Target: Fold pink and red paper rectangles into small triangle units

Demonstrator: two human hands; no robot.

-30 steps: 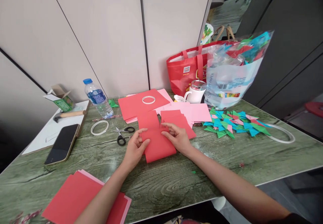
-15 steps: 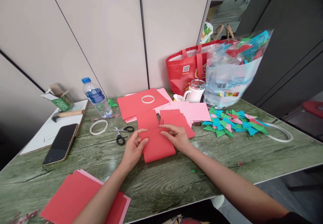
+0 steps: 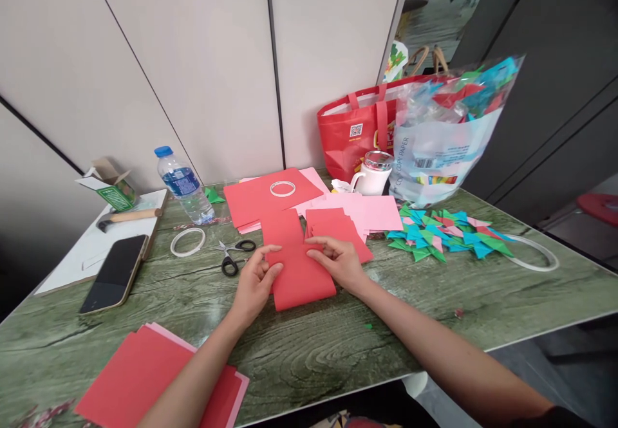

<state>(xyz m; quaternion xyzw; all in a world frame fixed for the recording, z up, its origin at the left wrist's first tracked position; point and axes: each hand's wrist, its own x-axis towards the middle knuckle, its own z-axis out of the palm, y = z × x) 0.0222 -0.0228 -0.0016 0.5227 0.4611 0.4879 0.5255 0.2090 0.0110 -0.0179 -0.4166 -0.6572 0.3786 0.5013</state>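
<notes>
A sheet of red paper (image 3: 304, 280) is bent over toward me, its near end a rounded, uncreased loop. My left hand (image 3: 258, 281) pinches its left edge between thumb and fingers. At the upper right corner, my right hand (image 3: 338, 262) grips the same sheet with thumb and forefinger. Beyond the fingers lies more red paper (image 3: 282, 225), flat on the table. Cut red pieces (image 3: 333, 222) are stacked just right of it. Black-handled scissors (image 3: 234, 254) lie spread apart left of my left hand.
Red and pink sheets (image 3: 145, 376) lie under my left forearm. A tape roll (image 3: 187, 242), a phone (image 3: 114, 273), a hammer (image 3: 128, 219) and a water bottle (image 3: 186, 186) are on the left. Folded paper pieces (image 3: 449, 232), a white mug (image 3: 373, 176) and a plastic bag (image 3: 434, 151) stand right.
</notes>
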